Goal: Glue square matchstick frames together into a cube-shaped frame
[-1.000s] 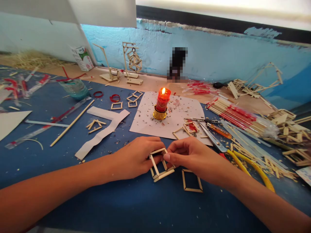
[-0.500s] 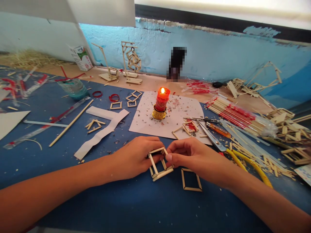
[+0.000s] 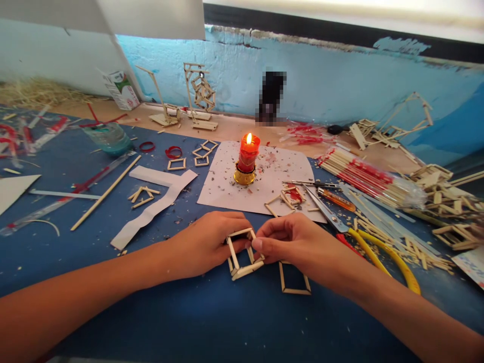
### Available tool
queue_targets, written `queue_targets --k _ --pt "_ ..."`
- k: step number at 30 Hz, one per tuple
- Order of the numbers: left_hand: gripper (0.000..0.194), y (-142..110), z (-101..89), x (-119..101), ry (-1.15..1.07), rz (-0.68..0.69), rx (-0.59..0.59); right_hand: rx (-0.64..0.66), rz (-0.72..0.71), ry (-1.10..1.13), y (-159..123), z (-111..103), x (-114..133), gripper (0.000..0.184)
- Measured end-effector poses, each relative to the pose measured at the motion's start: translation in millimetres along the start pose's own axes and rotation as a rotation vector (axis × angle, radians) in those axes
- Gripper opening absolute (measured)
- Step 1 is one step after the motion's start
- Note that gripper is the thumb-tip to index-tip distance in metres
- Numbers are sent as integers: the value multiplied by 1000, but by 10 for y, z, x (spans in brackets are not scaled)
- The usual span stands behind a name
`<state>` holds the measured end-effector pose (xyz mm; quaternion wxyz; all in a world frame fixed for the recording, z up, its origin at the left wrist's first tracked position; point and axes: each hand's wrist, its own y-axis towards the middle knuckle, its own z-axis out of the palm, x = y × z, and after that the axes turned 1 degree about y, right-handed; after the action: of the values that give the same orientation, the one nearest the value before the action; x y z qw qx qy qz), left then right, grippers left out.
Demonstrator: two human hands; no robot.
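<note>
Between my hands is a small cube frame (image 3: pixel 235 256) made of pale wooden sticks, tilted near the table's front. My left hand (image 3: pixel 217 237) grips its far left side, with the fingertips partly hidden behind the sticks. At the frame's right edge, my right hand (image 3: pixel 280 239) pinches a stick between thumb and fingers. A flat square of sticks (image 3: pixel 296 291) lies on the blue table, partly under my right wrist. Beyond my hands a lit red candle (image 3: pixel 247 155) stands in a gold holder on a white sheet (image 3: pixel 219 194) strewn with dark crumbs.
Yellow-handled scissors (image 3: pixel 372 257), an orange-handled knife (image 3: pixel 338 199) and loose stick pieces (image 3: pixel 408 247) lie right. Beyond them is a bagged bundle of sticks (image 3: pixel 374 179). Paper strips (image 3: pixel 151 214), a long stick (image 3: pixel 106 192) and a cup of bluish liquid (image 3: pixel 109 138) are left.
The whole view has shifted slightly, moving the scene a little left and up. Both hands keep their hold on the cube frame, and its pose is nearly the same.
</note>
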<state>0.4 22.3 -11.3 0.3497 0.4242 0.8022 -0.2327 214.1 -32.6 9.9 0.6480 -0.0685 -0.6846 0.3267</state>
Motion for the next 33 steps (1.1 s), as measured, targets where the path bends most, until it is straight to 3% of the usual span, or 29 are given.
queue_targets --k 15,19,23,25,27,29,33 --pt "20 -2 16 -1 1 9 -13 -8 32 -45 -7 25 64 25" --pt "20 -1 12 -1 -8 17 -27 9 -33 -124 -21 -54 72 25" --pt "19 -8 3 -12 -33 7 -9 -182 -221 -397 -124 -338 186 23" --pt "19 -9 -2 -22 -44 -12 -6 -369 -365 -677 -166 -526 241 21" --pt "18 -6 -8 -32 -52 -26 -7 -440 -493 -961 -170 -694 259 17" --pt "19 -1 -12 -40 -53 -29 -11 -337 -576 -1132 -126 -811 243 15" --pt "21 2 -18 -45 -48 -12 -20 -88 -678 -1271 20 -901 225 22"
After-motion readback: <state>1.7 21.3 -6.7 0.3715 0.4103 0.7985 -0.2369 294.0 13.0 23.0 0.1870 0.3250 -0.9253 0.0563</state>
